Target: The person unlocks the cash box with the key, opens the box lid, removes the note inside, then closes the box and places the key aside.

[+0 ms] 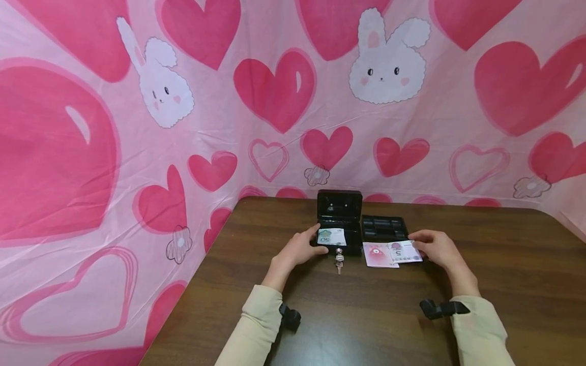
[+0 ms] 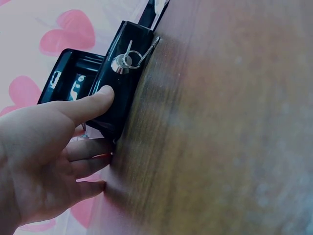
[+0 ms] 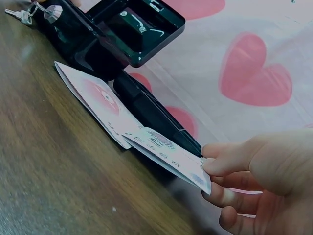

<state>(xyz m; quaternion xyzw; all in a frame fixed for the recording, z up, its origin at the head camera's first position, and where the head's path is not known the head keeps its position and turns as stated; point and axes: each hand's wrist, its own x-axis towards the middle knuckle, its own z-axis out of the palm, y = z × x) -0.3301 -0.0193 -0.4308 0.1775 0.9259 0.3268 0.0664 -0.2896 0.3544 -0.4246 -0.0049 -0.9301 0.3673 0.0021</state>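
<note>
A small black cash box (image 1: 352,238) stands on the table with its lid (image 1: 340,206) raised; a green banknote (image 1: 331,237) marked 50 lies inside. My left hand (image 1: 299,247) holds the box at its left side, thumb (image 2: 103,98) on the front face and fingers along the side. Keys (image 1: 339,264) hang from the front lock. To the right of the box, a folded pink banknote (image 1: 377,255) lies partly under a purple banknote (image 1: 405,252) marked 5. My right hand (image 1: 437,246) pinches the purple note's right end, which is slightly raised in the right wrist view.
A black compartment tray (image 1: 383,227) sits just right of the box, behind the banknotes. The brown wooden table (image 1: 366,315) extends to a pink heart-patterned cloth (image 1: 274,168) at the back and left. Each wrist wears a black strap mount (image 1: 441,308).
</note>
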